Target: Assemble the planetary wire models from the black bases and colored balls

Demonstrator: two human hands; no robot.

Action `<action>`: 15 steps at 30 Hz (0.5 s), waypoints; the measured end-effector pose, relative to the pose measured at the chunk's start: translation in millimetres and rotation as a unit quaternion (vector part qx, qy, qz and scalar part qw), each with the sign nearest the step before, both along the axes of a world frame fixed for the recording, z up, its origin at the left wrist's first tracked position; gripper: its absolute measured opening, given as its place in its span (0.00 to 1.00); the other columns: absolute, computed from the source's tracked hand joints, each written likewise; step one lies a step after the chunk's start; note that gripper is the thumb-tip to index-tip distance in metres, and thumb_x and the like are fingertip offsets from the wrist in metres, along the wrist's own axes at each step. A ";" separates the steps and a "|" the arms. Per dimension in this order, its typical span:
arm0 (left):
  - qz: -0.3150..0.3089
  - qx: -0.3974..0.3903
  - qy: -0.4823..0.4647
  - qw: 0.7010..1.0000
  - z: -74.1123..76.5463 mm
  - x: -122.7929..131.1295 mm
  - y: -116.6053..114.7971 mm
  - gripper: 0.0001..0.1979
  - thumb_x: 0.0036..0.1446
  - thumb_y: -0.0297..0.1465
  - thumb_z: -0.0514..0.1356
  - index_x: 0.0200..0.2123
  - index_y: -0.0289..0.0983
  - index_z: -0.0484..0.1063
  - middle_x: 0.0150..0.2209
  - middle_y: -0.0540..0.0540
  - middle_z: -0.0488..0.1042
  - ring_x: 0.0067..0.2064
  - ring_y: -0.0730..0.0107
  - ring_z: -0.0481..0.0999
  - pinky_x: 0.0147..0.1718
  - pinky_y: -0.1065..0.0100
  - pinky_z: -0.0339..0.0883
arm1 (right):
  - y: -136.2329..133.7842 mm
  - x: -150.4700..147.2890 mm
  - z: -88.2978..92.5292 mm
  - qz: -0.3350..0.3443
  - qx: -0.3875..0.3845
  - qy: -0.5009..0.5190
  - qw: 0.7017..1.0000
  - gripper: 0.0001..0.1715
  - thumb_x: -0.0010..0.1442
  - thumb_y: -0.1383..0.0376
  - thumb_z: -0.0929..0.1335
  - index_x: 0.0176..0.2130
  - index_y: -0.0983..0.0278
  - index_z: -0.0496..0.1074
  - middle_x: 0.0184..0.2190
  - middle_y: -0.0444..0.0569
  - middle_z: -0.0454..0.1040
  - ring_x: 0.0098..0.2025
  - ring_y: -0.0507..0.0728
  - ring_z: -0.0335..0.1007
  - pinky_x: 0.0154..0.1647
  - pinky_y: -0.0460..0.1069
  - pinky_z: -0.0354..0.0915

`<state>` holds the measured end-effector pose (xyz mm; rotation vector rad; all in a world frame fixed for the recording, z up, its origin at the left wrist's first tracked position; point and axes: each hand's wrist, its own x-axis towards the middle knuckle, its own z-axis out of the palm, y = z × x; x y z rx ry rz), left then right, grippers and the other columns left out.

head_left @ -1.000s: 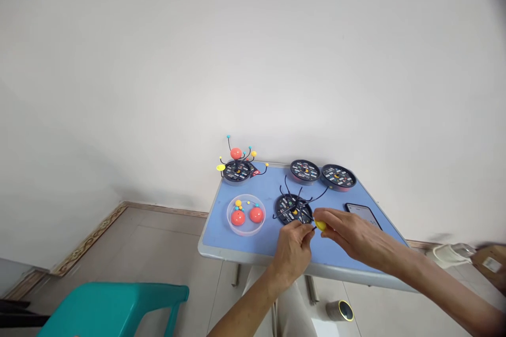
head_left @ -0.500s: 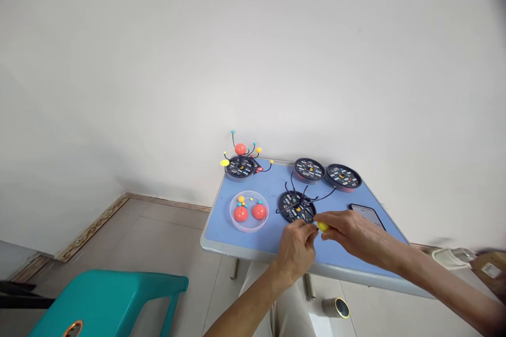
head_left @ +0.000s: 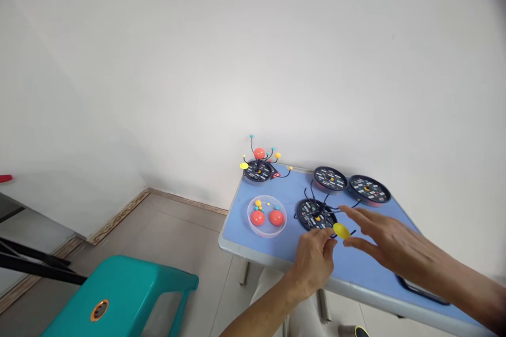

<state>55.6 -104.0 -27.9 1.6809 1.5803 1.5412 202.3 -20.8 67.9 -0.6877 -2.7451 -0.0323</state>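
The right hand (head_left: pixel 389 245) had opened and drawn back from the yellow ball (head_left: pixel 341 230), while the left hand (head_left: pixel 314 260) stayed closed, apparently steadying the black wire (head_left: pixel 351 233) beneath it.

No words or numbers can be read here. The round black plastic discs (head_left: pixel 369 189) on the blue bench (head_left: pixel 237 221) carry rows of small printed labels, too tiny and blurred to make out.
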 end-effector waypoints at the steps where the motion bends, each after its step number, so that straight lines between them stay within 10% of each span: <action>1: 0.003 -0.002 -0.002 1.000 -1.0 -0.8 -0.9 0.15 0.60 0.25 0.53 0.48 0.36 0.72 0.35 0.43 0.79 0.34 0.63 0.77 0.35 0.65 0.70 | -1.9 -8.9 9.8 -0.011 0.014 0.000 1.000 0.26 0.65 0.51 0.60 0.55 0.62 0.67 0.43 0.58 0.76 0.34 0.61 0.74 0.30 0.52 0.64; 5: 0.045 -0.029 0.012 0.999 -6.0 -8.6 -14.8 0.13 0.61 0.25 0.50 0.45 0.34 0.71 0.31 0.43 0.77 0.31 0.63 0.74 0.31 0.65 0.67 | -25.3 -85.6 45.0 -0.031 -0.055 -0.076 0.995 0.18 0.66 0.60 0.60 0.33 0.61 0.75 0.32 0.51 0.76 0.28 0.55 0.71 0.28 0.48 0.60; 8: 0.082 -0.032 0.027 0.996 -13.3 -18.5 -33.4 0.13 0.62 0.25 0.47 0.36 0.36 0.71 0.28 0.44 0.74 0.29 0.65 0.72 0.28 0.67 0.63 | -41.5 -160.0 37.6 -0.051 -0.128 -0.179 0.974 0.14 0.62 0.68 0.64 0.28 0.64 0.75 0.29 0.53 0.76 0.34 0.59 0.74 0.29 0.49 0.60; 11: 0.106 -0.007 0.031 0.994 -24.5 -28.9 -50.0 0.14 0.63 0.26 0.46 0.36 0.36 0.72 0.27 0.45 0.73 0.27 0.66 0.71 0.27 0.68 0.62 | -45.3 -213.9 8.7 -0.061 -0.168 -0.186 0.966 0.05 0.58 0.72 0.68 0.35 0.71 0.76 0.33 0.60 0.77 0.36 0.63 0.75 0.33 0.52 0.65; 15: 0.114 0.011 0.018 0.993 -37.9 -38.6 -62.8 0.16 0.64 0.28 0.46 0.35 0.37 0.73 0.26 0.45 0.73 0.26 0.67 0.71 0.27 0.69 0.64 | -41.8 -238.8 -16.8 -0.009 -0.248 -0.073 0.966 0.19 0.65 0.61 0.66 0.53 0.67 0.68 0.51 0.54 0.70 0.47 0.60 0.71 0.46 0.58 0.69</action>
